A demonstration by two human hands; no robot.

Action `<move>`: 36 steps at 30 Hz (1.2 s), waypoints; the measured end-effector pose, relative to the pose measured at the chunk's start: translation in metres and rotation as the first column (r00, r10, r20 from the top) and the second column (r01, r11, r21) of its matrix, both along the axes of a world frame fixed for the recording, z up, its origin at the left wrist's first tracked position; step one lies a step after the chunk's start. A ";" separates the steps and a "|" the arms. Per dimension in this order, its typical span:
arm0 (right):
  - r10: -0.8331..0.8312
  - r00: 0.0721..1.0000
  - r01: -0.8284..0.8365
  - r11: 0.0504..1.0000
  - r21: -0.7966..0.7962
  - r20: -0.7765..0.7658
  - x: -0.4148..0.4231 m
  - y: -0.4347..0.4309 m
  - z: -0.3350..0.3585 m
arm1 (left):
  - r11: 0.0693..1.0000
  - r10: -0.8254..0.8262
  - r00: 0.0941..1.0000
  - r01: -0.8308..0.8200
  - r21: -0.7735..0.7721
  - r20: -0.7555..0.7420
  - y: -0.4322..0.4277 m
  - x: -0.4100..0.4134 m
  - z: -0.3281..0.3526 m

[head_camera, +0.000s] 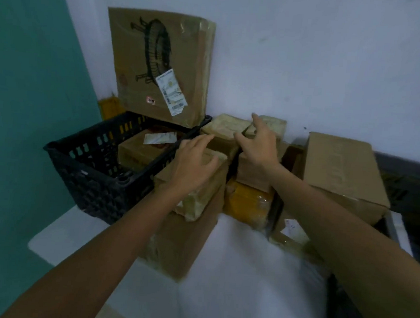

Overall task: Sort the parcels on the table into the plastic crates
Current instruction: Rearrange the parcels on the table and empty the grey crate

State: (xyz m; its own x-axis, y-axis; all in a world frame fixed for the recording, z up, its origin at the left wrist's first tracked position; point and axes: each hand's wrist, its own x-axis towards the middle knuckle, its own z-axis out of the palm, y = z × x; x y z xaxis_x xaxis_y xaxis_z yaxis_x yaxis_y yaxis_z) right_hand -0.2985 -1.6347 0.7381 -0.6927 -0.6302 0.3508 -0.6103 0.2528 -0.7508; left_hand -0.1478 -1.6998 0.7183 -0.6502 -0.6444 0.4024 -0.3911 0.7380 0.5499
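Note:
A black plastic crate point(89, 165) stands at the left of the white table point(240, 272) and holds a brown parcel point(140, 151) with a white label. To its right, several taped cardboard parcels are piled against the wall. My left hand point(193, 167) hovers with spread fingers over a small taped parcel point(201, 203) on top of a larger brown box point(180, 243). My right hand point(257, 142) reaches out, fingers open, over the small parcels at the back point(227, 127). Neither hand holds anything.
A tall cardboard box point(160, 66) with a black drawing leans on the wall behind the crate. A yellow parcel point(248, 203) lies mid-pile, a large brown box point(342, 173) at the right. Dark crates point(411, 178) sit at the far right.

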 end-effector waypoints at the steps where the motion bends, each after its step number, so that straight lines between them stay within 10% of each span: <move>1: -0.023 1.000 0.023 0.999 -0.027 -0.004 -0.007 0.012 0.010 | 0.999 -0.033 0.999 0.033 -0.003 -0.040 0.010 -0.011 0.009; 9: -0.282 0.959 0.275 0.949 -0.152 -0.025 -0.085 0.156 0.051 | 0.933 -0.361 0.922 0.355 -0.064 -0.140 0.132 -0.122 0.046; 19: -0.478 0.878 0.475 0.876 0.086 0.018 -0.206 0.351 -0.004 | 0.811 -0.586 0.804 0.582 -0.068 -0.101 0.303 -0.257 0.018; 30: -0.435 0.857 0.342 0.881 0.326 0.276 -0.280 0.407 -0.107 | 0.887 -0.339 0.913 0.230 0.399 0.227 0.336 -0.347 -0.107; 36: -0.371 0.822 0.196 0.897 0.397 0.432 -0.294 0.390 -0.166 | 0.934 -0.326 0.797 0.189 0.302 0.508 0.317 -0.333 -0.164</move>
